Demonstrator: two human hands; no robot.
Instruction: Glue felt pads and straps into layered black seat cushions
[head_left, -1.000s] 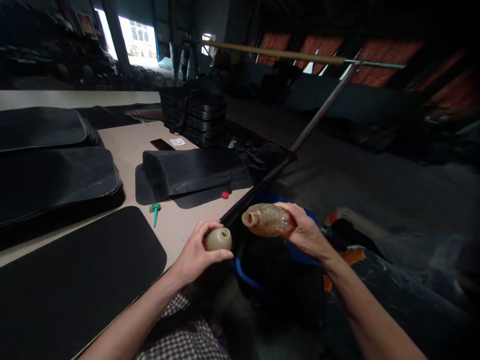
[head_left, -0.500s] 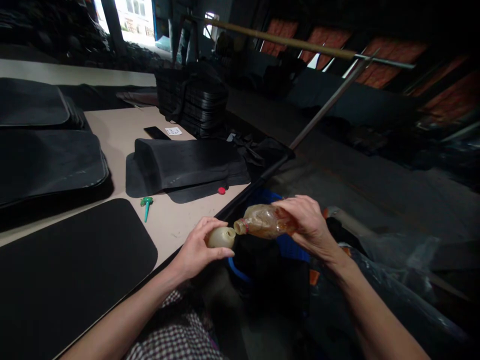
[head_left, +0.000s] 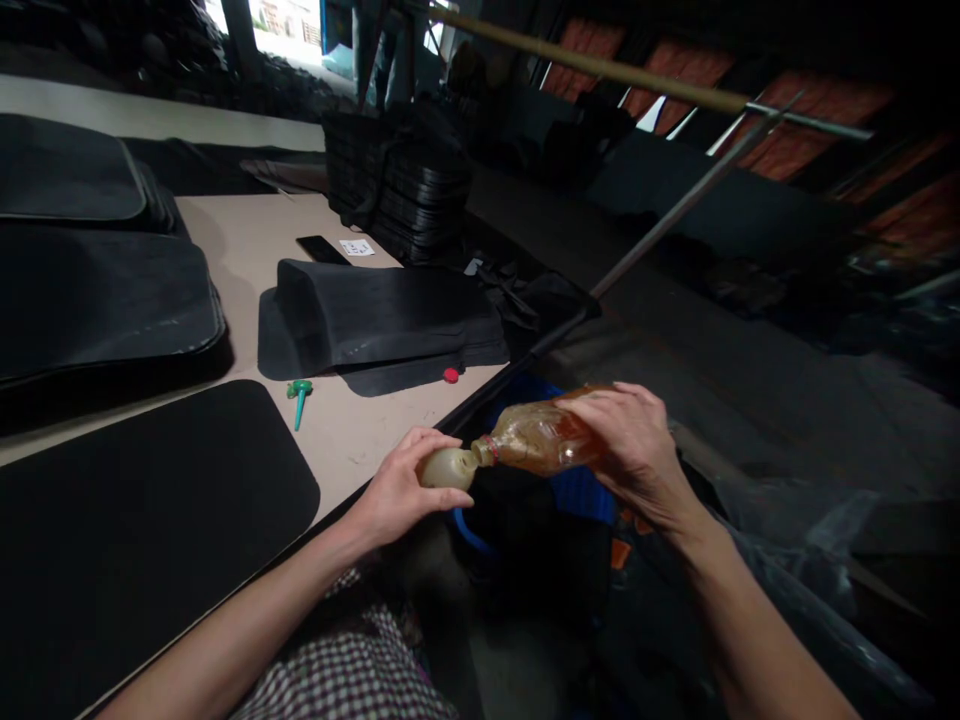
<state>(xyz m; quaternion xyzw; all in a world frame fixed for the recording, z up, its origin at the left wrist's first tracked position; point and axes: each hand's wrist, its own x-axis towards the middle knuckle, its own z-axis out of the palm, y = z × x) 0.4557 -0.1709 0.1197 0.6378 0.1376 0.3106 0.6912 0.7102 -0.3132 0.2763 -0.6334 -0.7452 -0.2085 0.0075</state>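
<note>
My left hand [head_left: 401, 487] is wrapped round a small pale bottle [head_left: 448, 468], its open mouth turned to the right. My right hand [head_left: 634, 445] grips a larger clear plastic bottle [head_left: 536, 438] with amber liquid inside, tipped nearly on its side. The larger bottle's neck meets the small bottle's mouth, just past the table edge. On the table [head_left: 341, 440] lie a green nozzle cap [head_left: 301, 400] and a red cap [head_left: 450, 376], both left of or behind my hands.
Black sheets [head_left: 397, 315] lie stacked behind the caps, with a phone [head_left: 321, 249] and a white label [head_left: 357, 247] beyond. A large black panel [head_left: 150, 540] covers the near left. A blue crate [head_left: 585, 495] stands below my right hand. A metal pole [head_left: 675, 210] slants behind.
My right hand has tilted the larger bottle further, and its neck has come onto the small bottle's mouth. Amber liquid now reaches nearer the neck. The view has shifted slightly.
</note>
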